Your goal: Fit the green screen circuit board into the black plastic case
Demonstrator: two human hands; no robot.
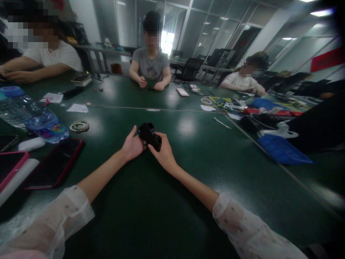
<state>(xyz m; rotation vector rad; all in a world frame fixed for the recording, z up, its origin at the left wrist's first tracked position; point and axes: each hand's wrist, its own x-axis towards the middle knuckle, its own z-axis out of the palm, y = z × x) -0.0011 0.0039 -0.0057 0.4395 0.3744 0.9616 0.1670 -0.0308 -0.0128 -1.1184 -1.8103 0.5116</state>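
Note:
A small black device is held above the green table, near the middle of the view. My right hand grips its right side, thumb in front and fingers behind. Palm up, my left hand lies against the device's left side, its thumb raised and apart; its other fingers are partly hidden behind the device. What the device is cannot be made out.
Phones, a white case, a bracelet and water bottles are on the left. A wrench, cables and a blue tray lie right. Three people sit across the table.

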